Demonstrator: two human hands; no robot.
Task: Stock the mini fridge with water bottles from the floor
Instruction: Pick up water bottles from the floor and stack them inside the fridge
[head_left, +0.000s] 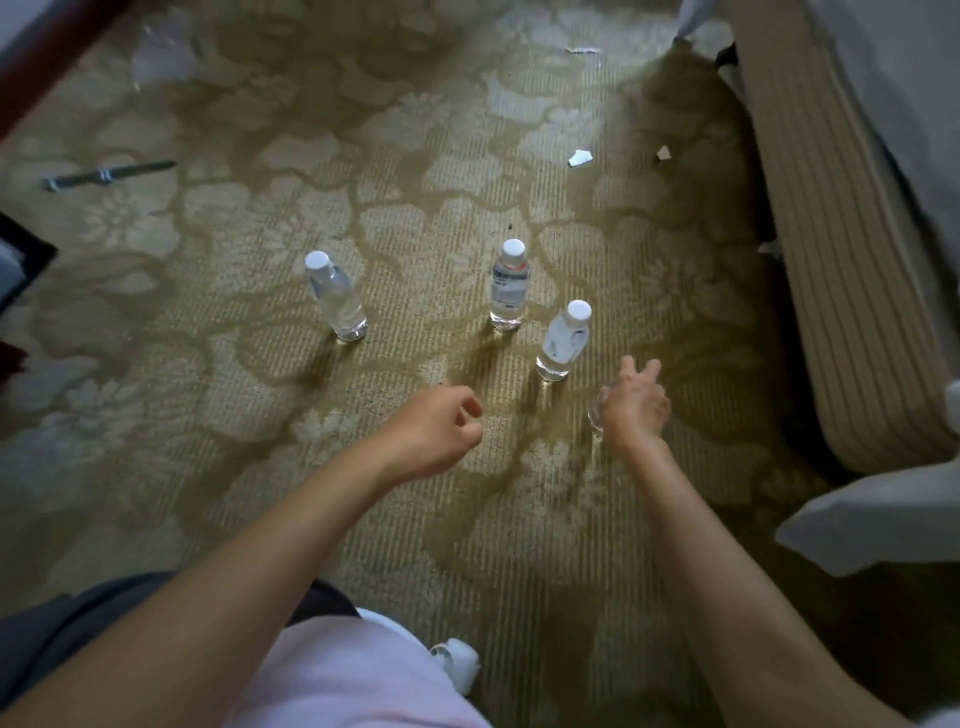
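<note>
Pink shirt (337, 686) at the lower edge. Patterned carpet (363, 519) fills the view, with striped upholstery (841, 291) along its right side. Left hand (436, 431): fingers loosely curled, holding nothing. Right hand (636, 402) covers a mostly hidden bottle (596, 410); whether it grips cannot be told. Upright on the carpet beyond the hands, apart from one another: left bottle (335, 299), middle bottle (509, 286), and near bottle (563, 340) just beside the right hand. Paper scrap (579, 157) lies farther off.
</note>
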